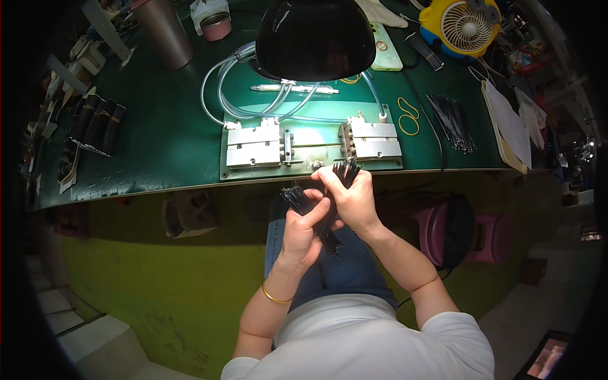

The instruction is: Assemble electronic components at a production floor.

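Grasping thin black strands, both hands meet just off the worktop's [158, 145] front edge, above the lap [354, 275]. The left hand [302, 231] has its thumb laid over the left bundle [293, 197], whose tips fan out toward the front edge. The right hand [356, 197] pinches the right bundle [346, 169] near the top, thumb against fingers, probably so that the ends stand together. The bundles come close below the fingers; whether they join there I cannot tell.

Midway along the front edge sits the fixture [313, 137], two metal blocks on a plate, likely put there to be within easy reach. The lamp [316, 41] hangs over its far side, seemingly so that light falls between the blocks. Tubes [240, 54] coil behind it, toward the far edge, apparently to leave the near side free.

Near the right edge lies a loose pile [451, 126] of similar strands; tied rolls [96, 123] lie by the left edge, presumably banded to stay tidy.
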Demonstrator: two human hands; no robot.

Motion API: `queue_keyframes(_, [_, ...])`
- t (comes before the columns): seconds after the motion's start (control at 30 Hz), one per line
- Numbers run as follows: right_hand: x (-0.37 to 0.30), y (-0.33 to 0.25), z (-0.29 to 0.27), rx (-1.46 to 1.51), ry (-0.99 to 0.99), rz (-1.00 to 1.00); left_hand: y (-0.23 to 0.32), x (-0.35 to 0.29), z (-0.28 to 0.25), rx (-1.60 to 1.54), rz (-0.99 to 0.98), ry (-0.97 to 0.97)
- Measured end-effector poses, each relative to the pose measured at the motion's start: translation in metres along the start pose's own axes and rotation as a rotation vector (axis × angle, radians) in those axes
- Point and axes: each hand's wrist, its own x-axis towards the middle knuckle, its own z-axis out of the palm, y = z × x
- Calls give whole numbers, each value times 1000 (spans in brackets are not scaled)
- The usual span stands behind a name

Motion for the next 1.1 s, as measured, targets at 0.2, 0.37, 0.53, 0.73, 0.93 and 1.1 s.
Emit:
queue_keyframes(0.2, [3, 5, 5, 68, 39, -72, 3, 1, 1, 36, 17, -10])
queue_keyframes(0.37, [0, -2, 4, 138, 21, 39, 8, -1, 1, -41, 48, -164])
queue_keyframes(0.53, [-3, -3, -6, 61, -99, 93, 13, -10, 5, 78, 47, -105])
queue_keyframes(0.73, [-10, -4, -6, 123, -157, -119, 13, -14, 1, 215, 107, -63])
queue_keyframes(0.93, [-11, -7, -1, 107, -42, -121, 10, -13, -3, 150, 51, -38])
queue_keyframes(1.1, [-9, -7, 1, 140, -38, 19, 11, -13, -1, 150, -14, -19])
